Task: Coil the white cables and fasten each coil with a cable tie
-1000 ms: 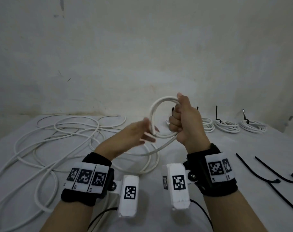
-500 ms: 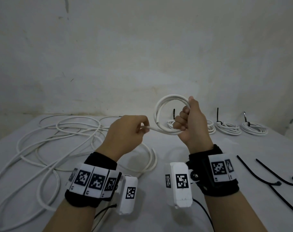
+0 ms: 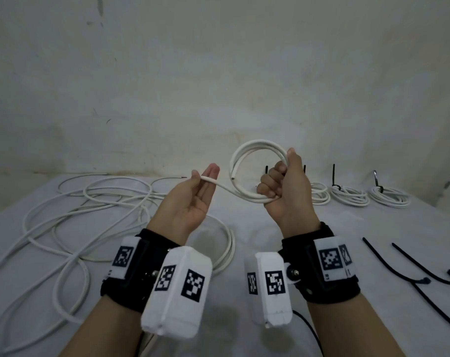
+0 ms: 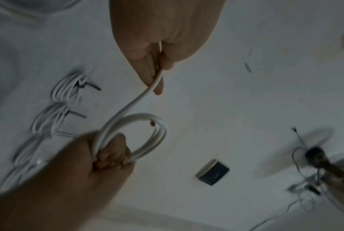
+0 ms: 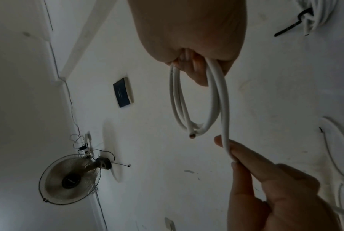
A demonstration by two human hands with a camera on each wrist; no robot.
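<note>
— What's nearest?
— Loose black cable ties [image 3: 396, 264] on the table [image 3: 244, 331], right side.
— And the hands?
— Left hand [image 3: 190, 199], palm up, pinches the white cable [image 3: 218, 185]; right hand [image 3: 285, 191] is clenched round the coil [image 3: 254, 150] held above the table.
— Farther back?
— Tied coils [image 3: 350, 195] by the wall; loose cables [image 3: 90, 202] left.

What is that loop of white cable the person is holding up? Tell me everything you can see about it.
The small coil of round white cable is a few smooth, plastic-looking loops held upright above the table. The right hand grips the loops together in its fist. One cut end pokes out at the coil, showing a coppery core. From the fist, a single strand runs left to the left hand, which pinches it between the fingers and thumb. No cable tie is on it yet.
</note>
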